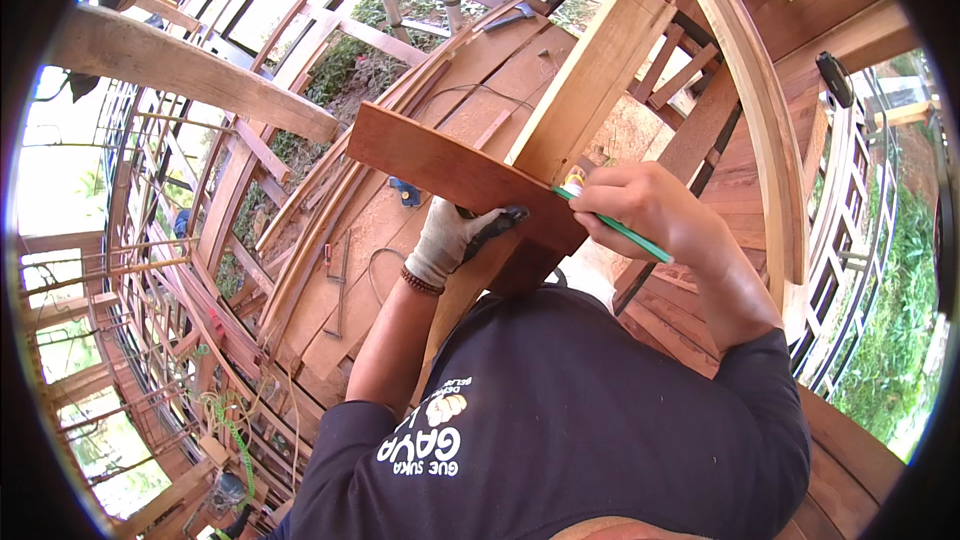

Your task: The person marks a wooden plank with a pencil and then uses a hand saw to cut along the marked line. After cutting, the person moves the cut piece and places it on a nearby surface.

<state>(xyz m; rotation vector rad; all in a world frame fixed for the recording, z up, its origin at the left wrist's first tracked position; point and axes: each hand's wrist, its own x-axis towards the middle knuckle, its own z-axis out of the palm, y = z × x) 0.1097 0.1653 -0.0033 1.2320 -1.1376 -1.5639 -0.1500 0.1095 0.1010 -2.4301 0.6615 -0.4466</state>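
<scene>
My left hand (450,243), in a pale glove with dark fingertips, grips a flat reddish-brown board (435,160) by its near edge, the thumb lying over its face. The board lies crosswise against a thick pale timber beam (590,80) that runs away from me. In my bare right hand (650,202) is a green pencil (637,237), slanted, with one end at the board's right edge beside the beam. Something small, yellow and white (574,180) shows by the right fingers; its kind is unclear.
A hammer (510,18) lies on the planks at the far end. Left of the board are a small blue tool (405,192) and a thin metal bar with a bent end (337,300). A heavy post (200,70) juts in from the left, and a long curved beam (752,70) stands right.
</scene>
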